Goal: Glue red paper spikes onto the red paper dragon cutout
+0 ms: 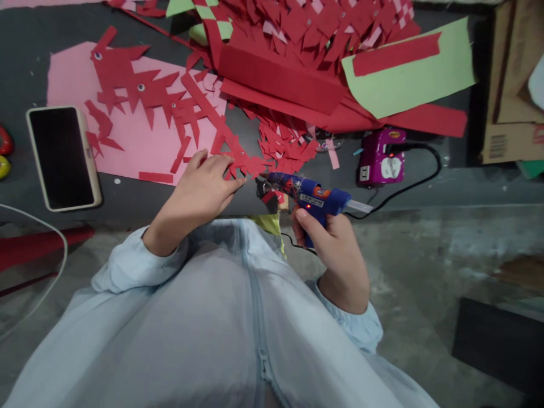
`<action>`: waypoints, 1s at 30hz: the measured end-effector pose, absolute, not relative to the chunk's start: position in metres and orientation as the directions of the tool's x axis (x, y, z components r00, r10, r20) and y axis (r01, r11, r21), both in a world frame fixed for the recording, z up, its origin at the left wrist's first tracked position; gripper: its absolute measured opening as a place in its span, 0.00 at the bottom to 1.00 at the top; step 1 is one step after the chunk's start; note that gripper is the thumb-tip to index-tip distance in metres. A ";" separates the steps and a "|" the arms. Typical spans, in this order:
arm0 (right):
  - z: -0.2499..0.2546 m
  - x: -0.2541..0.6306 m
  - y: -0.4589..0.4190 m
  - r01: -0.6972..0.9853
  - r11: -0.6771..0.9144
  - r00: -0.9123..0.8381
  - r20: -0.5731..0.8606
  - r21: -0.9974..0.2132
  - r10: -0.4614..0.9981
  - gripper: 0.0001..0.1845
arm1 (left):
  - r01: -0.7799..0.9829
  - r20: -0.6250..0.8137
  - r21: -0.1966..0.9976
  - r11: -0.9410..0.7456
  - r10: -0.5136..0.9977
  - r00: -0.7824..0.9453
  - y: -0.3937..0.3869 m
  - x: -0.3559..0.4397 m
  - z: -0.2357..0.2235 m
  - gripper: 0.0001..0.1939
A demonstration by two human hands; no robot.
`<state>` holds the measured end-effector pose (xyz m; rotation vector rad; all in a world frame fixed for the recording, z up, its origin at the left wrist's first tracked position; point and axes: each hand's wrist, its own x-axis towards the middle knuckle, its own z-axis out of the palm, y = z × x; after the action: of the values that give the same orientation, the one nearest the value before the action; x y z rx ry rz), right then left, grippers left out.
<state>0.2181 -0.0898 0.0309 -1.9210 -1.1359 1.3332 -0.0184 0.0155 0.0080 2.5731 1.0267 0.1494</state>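
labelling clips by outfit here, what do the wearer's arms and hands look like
The left hand and right hand are bare, without gloves. Pale blue, wrinkled sleeves end short of the wrists, matching the top with its blue-grey front zip.

Matt paper scraps [287,144], plastic glue gun [312,197], smooth phone screen [59,158]

Dim, diffuse light is falling on the table [127,198]. Soft shadows are lining the folds of the jacket [191,340]. A small red light [308,207] is glowing on the glue gun [313,195]. Fine detail is blurring slightly; the floor [408,294] is looking murky.
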 end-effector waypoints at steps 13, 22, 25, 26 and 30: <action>0.031 0.225 -0.094 0.360 -0.448 0.279 -0.363 -0.819 0.889 0.14 | 0.706 0.004 0.311 -0.637 0.743 0.669 0.018 -0.009 0.001 0.19; 0.019 0.235 -0.099 0.578 -0.411 0.428 -0.166 -0.705 0.888 0.17 | 0.687 -0.018 0.390 -0.613 0.740 0.672 0.026 -0.016 0.012 0.16; 0.017 0.237 -0.101 0.591 -0.423 0.446 -0.159 -0.687 0.881 0.18 | 0.689 -0.032 0.465 -0.556 0.767 0.641 0.034 -0.016 0.016 0.17; 0.017 0.237 -0.102 0.590 -0.425 0.451 -0.156 -0.686 0.879 0.18 | 0.683 -0.032 0.484 -0.547 0.769 0.638 0.036 -0.016 0.017 0.18; 0.015 0.235 -0.102 0.578 -0.420 0.466 -0.140 -0.700 0.874 0.18 | 0.696 0.017 0.437 -0.569 0.780 0.626 0.044 -0.011 0.009 0.18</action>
<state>0.2352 -0.1023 0.0150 -2.1411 -1.2017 0.6715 -0.0115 0.0445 0.0091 2.4605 1.1736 0.2927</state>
